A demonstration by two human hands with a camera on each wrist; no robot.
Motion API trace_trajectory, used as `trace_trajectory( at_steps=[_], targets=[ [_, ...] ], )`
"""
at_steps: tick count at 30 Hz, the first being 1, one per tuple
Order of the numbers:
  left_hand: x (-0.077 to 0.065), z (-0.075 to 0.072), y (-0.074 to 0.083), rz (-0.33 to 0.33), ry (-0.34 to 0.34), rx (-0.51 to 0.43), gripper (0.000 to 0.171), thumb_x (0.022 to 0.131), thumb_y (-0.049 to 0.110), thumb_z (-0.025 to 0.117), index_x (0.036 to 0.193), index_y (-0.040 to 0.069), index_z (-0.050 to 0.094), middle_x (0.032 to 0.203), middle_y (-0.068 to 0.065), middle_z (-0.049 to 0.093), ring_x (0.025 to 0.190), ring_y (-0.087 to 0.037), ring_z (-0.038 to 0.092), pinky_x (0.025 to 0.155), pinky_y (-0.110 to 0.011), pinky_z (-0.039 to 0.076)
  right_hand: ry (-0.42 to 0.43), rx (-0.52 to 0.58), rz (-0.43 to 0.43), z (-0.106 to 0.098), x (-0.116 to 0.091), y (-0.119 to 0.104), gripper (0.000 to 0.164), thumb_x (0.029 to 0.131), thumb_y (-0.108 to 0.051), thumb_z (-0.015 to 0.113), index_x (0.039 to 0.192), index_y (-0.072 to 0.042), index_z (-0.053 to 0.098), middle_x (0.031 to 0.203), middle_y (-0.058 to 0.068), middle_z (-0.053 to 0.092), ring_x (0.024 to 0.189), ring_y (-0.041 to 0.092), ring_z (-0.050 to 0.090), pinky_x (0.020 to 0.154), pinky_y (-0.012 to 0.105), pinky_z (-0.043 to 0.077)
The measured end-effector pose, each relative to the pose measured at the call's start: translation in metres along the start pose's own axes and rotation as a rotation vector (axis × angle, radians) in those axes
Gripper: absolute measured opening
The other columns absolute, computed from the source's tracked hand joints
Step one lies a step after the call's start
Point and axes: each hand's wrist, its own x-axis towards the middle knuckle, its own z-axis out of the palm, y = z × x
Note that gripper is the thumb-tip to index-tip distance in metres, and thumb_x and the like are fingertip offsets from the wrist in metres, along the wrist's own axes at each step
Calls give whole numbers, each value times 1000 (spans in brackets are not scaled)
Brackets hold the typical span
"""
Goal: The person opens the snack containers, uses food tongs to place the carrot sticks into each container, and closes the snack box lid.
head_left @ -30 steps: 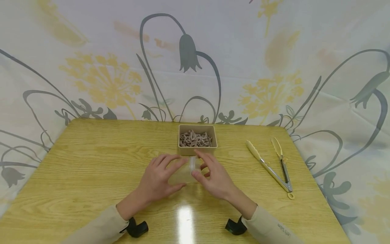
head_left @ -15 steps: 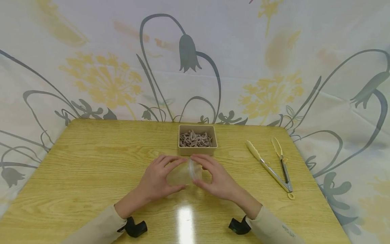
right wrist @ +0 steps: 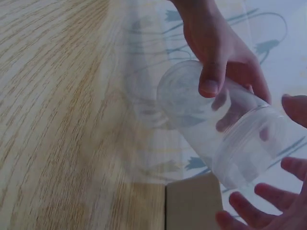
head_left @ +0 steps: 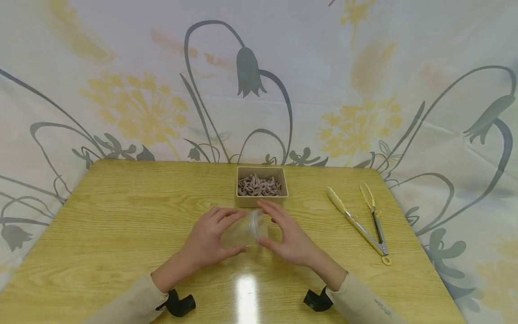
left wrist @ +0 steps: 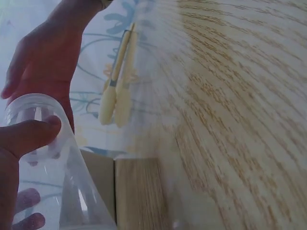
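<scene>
a: head view. where is the clear plastic jar [head_left: 235, 233]?
b: between the hands, lying on its side or nearly so, just in front of the beige rectangular bin [head_left: 262, 202]. its ribbed end [head_left: 254, 223] points towards the right hand [head_left: 292, 239].
a: state of the hands?
b: left hand [head_left: 207, 235] clamped round the body of the jar, thumb on the near side, fingers on the far side. right hand has thumb and fingers parted, framing the ribbed end.
a: surroundings?
b: bin holds a heap of grey-brown strips [head_left: 259, 185]. metal tongs [head_left: 364, 232] with pale yellow tips lie to the right, arms spread. wood-grain table [head_left: 133, 211]; floral backdrop [head_left: 315, 54] behind.
a: left wrist view.
b: left thumb lies across the jar near the ribbed end; two fingertips show through the clear wall. right hand is beyond that end. tongs and a side of the bin lie past the jar.
a: right wrist view.
b: left hand grips the jar from above, jar tilted. right fingers are spread beside the ribbed end.
a: touching it?
b: cannot tell. nor can i tell whether the jar meets the table.
</scene>
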Motion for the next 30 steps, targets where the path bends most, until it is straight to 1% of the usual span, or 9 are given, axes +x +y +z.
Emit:
trace_trajectory(
  at_steps=[3, 7, 9, 12, 16, 19, 25, 28, 30],
  targets=[
    [0, 0, 2, 40, 2, 76, 83, 61, 42, 94, 133, 14, 63, 121, -6, 64, 105, -24, 59, 88, -43, 52, 13, 107, 90, 1, 0, 1, 68, 97, -26, 65, 156, -14, 34, 151, 13, 40, 118, 31, 58, 86, 46, 55],
    [0, 1, 5, 95, 8, 169, 84, 61, 44, 94, 134, 16, 61, 123, -7, 63, 104, -26, 59, 86, -45, 53, 18, 161, 186, 2, -1, 1, 64, 99, -26, 62, 155, -12, 35, 145, 17, 46, 104, 32, 66, 72, 33, 58],
    [0, 1, 6, 112, 9, 195, 85, 62, 45, 93, 135, 16, 61, 124, -8, 63, 103, -27, 58, 85, -45, 52, 13, 159, 210, 2, -1, 1, 62, 99, -28, 63, 153, -11, 37, 143, 17, 49, 102, 31, 67, 70, 31, 57],
    [0, 1, 6, 118, 7, 201, 85, 62, 45, 93, 136, 16, 60, 124, -9, 62, 104, -27, 58, 85, -45, 52, 7, 178, 226, 3, -1, 1, 60, 97, -28, 66, 149, -8, 44, 140, 14, 51, 105, 29, 66, 75, 33, 58],
    [0, 0, 5, 84, -9, 162, 84, 62, 45, 93, 135, 17, 62, 123, -7, 62, 105, -26, 57, 87, -45, 52, 8, 228, 191, 2, -1, 1, 58, 92, -21, 73, 143, -4, 50, 138, 12, 52, 112, 32, 62, 85, 43, 56],
    [0, -1, 4, 46, -33, 127, 82, 63, 45, 93, 134, 18, 62, 123, -5, 62, 107, -25, 57, 90, -46, 51, 12, 244, 119, 1, 0, 2, 60, 88, -16, 78, 141, -4, 52, 138, 11, 53, 117, 34, 58, 92, 50, 52],
    [-1, -2, 3, -19, -72, 47, 81, 64, 46, 92, 134, 16, 63, 122, -3, 64, 107, -22, 58, 91, -44, 51, -9, 175, -29, -2, 1, 5, 66, 78, -4, 83, 139, -9, 58, 145, 10, 51, 130, 30, 49, 102, 53, 44],
    [-2, -2, 1, -36, -76, 20, 81, 64, 45, 92, 133, 15, 63, 120, -3, 65, 104, -21, 59, 87, -41, 53, -30, 133, -63, -4, 0, 7, 71, 75, -3, 84, 140, -10, 57, 149, 7, 48, 135, 29, 45, 107, 54, 39],
    [-2, -1, 1, -35, -79, 22, 81, 64, 46, 92, 133, 15, 63, 120, -3, 66, 103, -21, 59, 86, -40, 53, -44, 133, -62, -4, 0, 7, 74, 77, -5, 83, 144, -10, 53, 152, 7, 45, 138, 30, 41, 108, 56, 36]
  ],
)
